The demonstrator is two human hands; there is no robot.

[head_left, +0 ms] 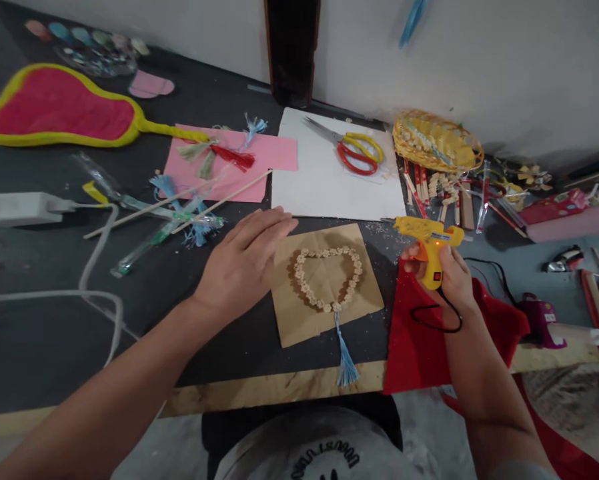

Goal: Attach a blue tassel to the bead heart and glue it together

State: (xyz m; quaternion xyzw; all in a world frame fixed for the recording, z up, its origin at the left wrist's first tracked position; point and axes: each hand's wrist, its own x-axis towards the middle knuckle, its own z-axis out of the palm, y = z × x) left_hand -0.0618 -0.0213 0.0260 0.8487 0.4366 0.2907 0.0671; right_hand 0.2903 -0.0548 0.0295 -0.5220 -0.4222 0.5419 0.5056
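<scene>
In my right hand is a yellow hot glue gun, its nozzle pointing left and a small orange light lit on its side. My left hand is stretched out with fingers extended, over the left edge of a brown paper sheet, holding nothing. On that paper lies a heart-shaped ring of small wooden flowers. From the ring's lower point hangs a light blue tassel, reaching over the table's front edge.
Scissors rest on a white board at the back. A wicker basket stands right of it. Pink paper, tassels and sticks lie left. Red cloth is under my right arm. A white cable crosses the table's left.
</scene>
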